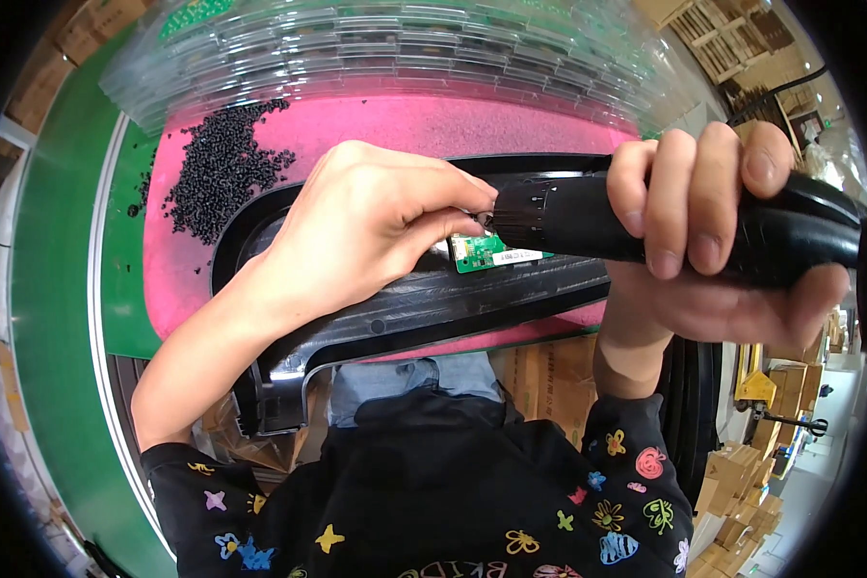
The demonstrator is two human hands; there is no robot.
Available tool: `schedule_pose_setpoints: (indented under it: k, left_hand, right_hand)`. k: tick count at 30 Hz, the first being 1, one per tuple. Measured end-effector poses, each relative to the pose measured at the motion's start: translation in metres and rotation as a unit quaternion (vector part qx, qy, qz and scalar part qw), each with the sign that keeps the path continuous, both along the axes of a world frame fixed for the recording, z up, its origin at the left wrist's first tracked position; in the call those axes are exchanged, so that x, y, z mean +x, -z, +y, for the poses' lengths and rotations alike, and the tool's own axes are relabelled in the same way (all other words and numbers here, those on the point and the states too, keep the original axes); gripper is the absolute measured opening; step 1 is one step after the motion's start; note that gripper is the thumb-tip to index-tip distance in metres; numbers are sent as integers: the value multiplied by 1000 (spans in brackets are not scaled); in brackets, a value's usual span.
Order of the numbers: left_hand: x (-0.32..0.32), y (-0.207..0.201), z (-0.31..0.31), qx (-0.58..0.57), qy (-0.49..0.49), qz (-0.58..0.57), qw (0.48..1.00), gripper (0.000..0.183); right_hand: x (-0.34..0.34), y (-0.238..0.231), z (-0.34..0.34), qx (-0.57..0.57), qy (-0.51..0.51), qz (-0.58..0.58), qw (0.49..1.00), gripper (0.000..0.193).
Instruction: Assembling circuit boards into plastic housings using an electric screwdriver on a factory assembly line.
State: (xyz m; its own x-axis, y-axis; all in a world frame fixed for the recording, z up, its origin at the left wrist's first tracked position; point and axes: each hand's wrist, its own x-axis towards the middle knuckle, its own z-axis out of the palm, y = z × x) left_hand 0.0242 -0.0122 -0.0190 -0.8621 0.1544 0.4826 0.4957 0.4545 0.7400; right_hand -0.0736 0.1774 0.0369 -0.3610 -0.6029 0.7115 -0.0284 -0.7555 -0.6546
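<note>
My right hand (708,222) is wrapped round a black electric screwdriver (588,212) held lengthwise, its nose pointing left. At that nose, the thumb and forefinger of my left hand (356,226) are pinched together on a small dark piece, likely a screw, mostly hidden by the fingertips. Below the tool's tip a green circuit board (482,252) with a white label lies in a long black plastic housing (385,328). The housing is a shallow curved shell and spans the bench in front of me. The screwdriver covers part of the board.
A heap of small black screws (222,164) lies at the left of the pink mat (178,275). Stacked clear plastic trays (385,58) stand along the back. The bench top is green. Cardboard boxes (732,491) and a yellow pallet jack (756,387) are off to the right.
</note>
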Motion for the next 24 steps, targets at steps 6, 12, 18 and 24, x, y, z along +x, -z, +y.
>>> schedule_pose_setpoints:
  k: [6, 12, 18, 24]
  left_hand:
    - [1, -5, 5, -103, -108, 68, 986, 15]
    - [1, -3, 2, -125, -129, -30, 983, 12]
    - [-2, 5, -2, -120, -128, -35, 984, 15]
    - [-1, 1, -4, -119, -106, -75, 984, 16]
  right_hand:
    - [6, 8, -7, 91, 100, -65, 989, 57]
    - [1, 27, -23, 131, 182, -72, 972, 49]
    - [0, 28, -29, 179, 195, -24, 964, 48]
    - [-1, 25, -43, 205, 154, 50, 965, 47]
